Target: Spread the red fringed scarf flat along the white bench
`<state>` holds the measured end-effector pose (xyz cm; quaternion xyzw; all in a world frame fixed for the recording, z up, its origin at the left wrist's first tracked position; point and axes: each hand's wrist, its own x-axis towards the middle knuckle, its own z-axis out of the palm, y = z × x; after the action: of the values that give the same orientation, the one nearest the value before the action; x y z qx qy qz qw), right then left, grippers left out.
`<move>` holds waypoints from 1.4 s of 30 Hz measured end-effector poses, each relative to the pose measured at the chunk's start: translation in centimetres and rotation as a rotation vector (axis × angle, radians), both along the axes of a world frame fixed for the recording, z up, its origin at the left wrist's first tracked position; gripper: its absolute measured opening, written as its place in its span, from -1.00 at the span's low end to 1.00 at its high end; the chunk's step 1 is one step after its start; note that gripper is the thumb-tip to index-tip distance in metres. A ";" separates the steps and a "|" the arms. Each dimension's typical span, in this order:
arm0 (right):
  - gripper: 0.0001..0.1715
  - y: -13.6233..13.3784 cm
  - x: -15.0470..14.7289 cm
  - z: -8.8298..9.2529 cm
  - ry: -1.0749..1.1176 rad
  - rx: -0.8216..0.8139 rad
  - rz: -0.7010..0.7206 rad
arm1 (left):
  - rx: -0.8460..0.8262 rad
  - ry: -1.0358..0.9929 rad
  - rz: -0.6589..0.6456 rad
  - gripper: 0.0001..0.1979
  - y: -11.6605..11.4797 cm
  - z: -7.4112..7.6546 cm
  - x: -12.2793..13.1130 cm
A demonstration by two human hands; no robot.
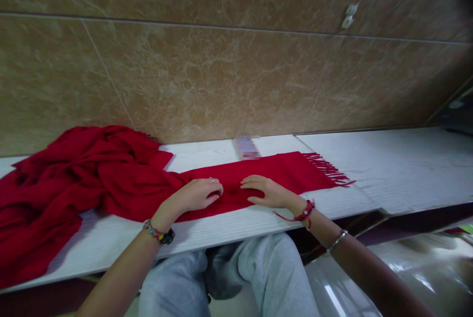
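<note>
Red cloth [125, 184]: the left edge cut it off from you, its folds hid the inner layers | left hand [197, 194], right hand [269, 193]: you had both palms hidden | forearms [123, 263], grey trousers [273, 272]: cut off below you | flat item [247, 148]: pixelated, you couldn't identify it | pale wall fitting [348, 16]: too small for you to tell

brown marbled wall [221, 80] | pale fitting [348, 16] | white tabletop [406, 164] | blurred item [247, 148]
</note>
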<state>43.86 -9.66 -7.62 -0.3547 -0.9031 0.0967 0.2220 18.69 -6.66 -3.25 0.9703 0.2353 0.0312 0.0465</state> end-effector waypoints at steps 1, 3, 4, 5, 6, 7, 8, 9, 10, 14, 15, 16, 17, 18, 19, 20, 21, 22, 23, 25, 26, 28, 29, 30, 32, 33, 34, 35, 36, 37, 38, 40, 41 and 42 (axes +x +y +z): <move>-0.57 -0.2 -0.1 0.2 0.006 -0.029 0.040 | 0.021 0.016 -0.004 -0.87 -0.1 -0.1 0.0; -0.52 -0.5 -0.3 0.6 0.003 -0.083 0.096 | 0.056 0.063 -0.030 -0.92 -0.4 -0.3 0.0; -0.51 -0.6 -0.3 0.7 -0.001 -0.103 0.107 | 0.067 0.084 -0.049 -0.94 -0.5 -0.4 0.1; -0.50 -0.7 -0.3 0.7 -0.003 -0.115 0.111 | 0.072 0.098 -0.067 -0.95 -0.7 -0.5 0.2; -0.52 -0.7 -0.4 0.7 -0.001 -0.118 0.111 | 0.074 0.104 -0.082 -0.95 -0.9 -0.6 0.3; -0.54 -0.7 -0.4 0.7 0.007 -0.112 0.109 | 0.077 0.103 -0.090 -0.94 -1.1 -0.7 0.4; -0.57 -0.7 -0.3 0.6 0.020 -0.101 0.110 | 0.084 0.100 -0.093 -0.92 -1.2 -0.8 0.5; -0.60 -0.7 -0.3 0.6 0.036 -0.086 0.114 | 0.094 0.096 -0.095 -0.89 -1.4 -0.8 0.6; -0.61 -0.7 -0.3 0.5 0.050 -0.072 0.121 | 0.107 0.092 -0.099 -0.86 -1.5 -0.8 0.7; -0.63 -0.6 -0.2 -0.3 0.079 0.012 0.118 | 0.140 0.086 -0.113 -0.79 -1.7 -0.9 1.1; -0.66 -0.5 -0.2 -0.6 0.077 0.045 0.103 | 0.148 0.087 -0.107 -0.79 -1.7 -1.0 1.1; -0.69 -0.4 -0.2 -0.9 0.074 0.082 0.084 | 0.156 0.086 -0.099 -0.77 -1.7 -1.0 1.1; -0.72 -0.3 -0.2 -1.1 0.072 0.117 0.067 | 0.161 0.084 -0.089 -0.73 -1.6 -1.1 1.1; -0.74 -0.2 -0.3 -1.3 0.071 0.148 0.054 | 0.161 0.078 -0.078 -0.68 -1.5 -1.2 1.1; -0.77 -0.2 -0.3 -1.4 0.070 0.171 0.044 | 0.154 0.067 -0.066 -0.65 -1.4 -1.3 1.1; -0.78 -0.1 -0.3 -1.4 0.068 0.186 0.037 | 0.141 0.052 -0.053 -0.62 -1.3 -1.3 1.1; -0.79 -0.1 -0.4 -1.4 0.067 0.194 0.029 | 0.124 0.033 -0.041 -0.60 -1.2 -1.4 1.1; -0.79 -0.2 -0.4 -1.4 0.067 0.191 0.018 | 0.105 0.012 -0.030 -0.59 -1.1 -1.6 1.0; -0.79 -0.2 -0.4 -1.3 0.067 0.181 0.008 | 0.085 -0.008 -0.024 -0.58 -0.9 -1.7 1.0; -0.73 -0.3 -0.4 -1.1 0.066 0.157 0.000 | 0.051 -0.037 -0.015 -0.56 -0.6 -2.1 0.9; -0.67 -0.4 -0.4 -1.1 0.067 0.151 0.000 | 0.038 -0.045 -0.011 -0.57 -0.5 -2.2 0.9; -0.61 -0.4 -0.4 -1.1 0.068 0.155 -0.008 | 0.025 -0.059 -0.001 -0.58 -0.4 -2.5 0.8; -0.63 -0.3 -0.4 -1.2 0.067 0.163 -0.018 | 0.025 -0.065 0.001 -0.59 -0.4 -2.5 0.8; -0.67 -0.3 -0.4 -1.2 0.069 0.173 -0.032 | 0.031 -0.071 0.003 -0.61 -0.4 -2.5 0.8; -0.74 -0.1 -0.4 -1.4 0.080 0.189 -0.058 | 0.060 -0.076 0.002 -0.68 -0.7 -2.2 0.9; -0.77 -0.1 -0.4 -1.5 0.090 0.197 -0.064 | 0.079 -0.072 -0.002 -0.71 -0.8 -2.0 1.0; -0.79 0.0 -0.4 -1.6 0.104 0.208 -0.068 | 0.100 -0.064 -0.008 -0.70 -1.0 -1.8 1.1; -0.81 0.1 -0.4 -1.6 0.120 0.218 -0.067 | 0.122 -0.054 -0.014 -0.67 -1.2 -1.7 1.2; -0.84 0.2 -0.4 -1.7 0.134 0.230 -0.061 | 0.143 -0.042 -0.020 -0.65 -1.2 -1.6 1.3; -0.86 0.2 -0.3 -1.7 0.144 0.243 -0.049 | 0.162 -0.029 -0.023 -0.67 -1.3 -1.5 1.4; -0.88 0.3 -0.3 -1.8 0.148 0.257 -0.035 | 0.180 -0.020 -0.022 -0.72 -1.3 -1.6 1.4; -0.86 0.3 -0.2 -1.7 0.140 0.275 -0.009 | 0.208 -0.024 -0.021 -0.81 -1.1 -1.8 1.4; -0.85 0.3 -0.2 -1.6 0.131 0.278 -0.003 | 0.219 -0.036 -0.023 -0.84 -1.0 -2.0 1.4; -0.84 0.3 -0.1 -1.5 0.118 0.273 0.000 | 0.230 -0.051 -0.029 -0.84 -0.8 -2.1 1.3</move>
<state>43.72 -9.38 -9.15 -0.3148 -0.8933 -0.0061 0.3208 20.01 -7.51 -5.35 0.9714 0.2151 0.0818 -0.0588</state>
